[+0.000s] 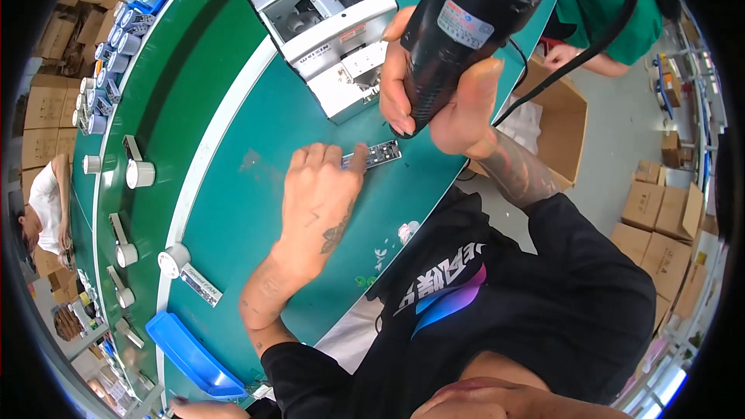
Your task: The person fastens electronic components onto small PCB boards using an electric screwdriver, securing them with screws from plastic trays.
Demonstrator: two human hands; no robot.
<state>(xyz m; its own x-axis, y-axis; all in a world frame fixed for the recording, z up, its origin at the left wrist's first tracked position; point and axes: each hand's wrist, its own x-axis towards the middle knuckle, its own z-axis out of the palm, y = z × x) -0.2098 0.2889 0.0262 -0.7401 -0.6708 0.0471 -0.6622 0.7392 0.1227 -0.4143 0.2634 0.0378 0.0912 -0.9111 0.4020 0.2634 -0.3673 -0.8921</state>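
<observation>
A black electric screwdriver with a thick cord fills my right hand, the fingers and thumb wrapped round its body. Its lower end points down at the right part of a small circuit board; whether the bit touches the board is hidden. My left hand rests on the green work surface with its fingers curled, pinching or pressing the board's left end. Just beyond both hands stands a white and grey screw feeder, its top hopper open.
Near my left forearm lie a white round part with a flat strip and a blue tray. Similar parts sit on the green conveyor belt. An open carton stands right of the table. Other people are at both sides.
</observation>
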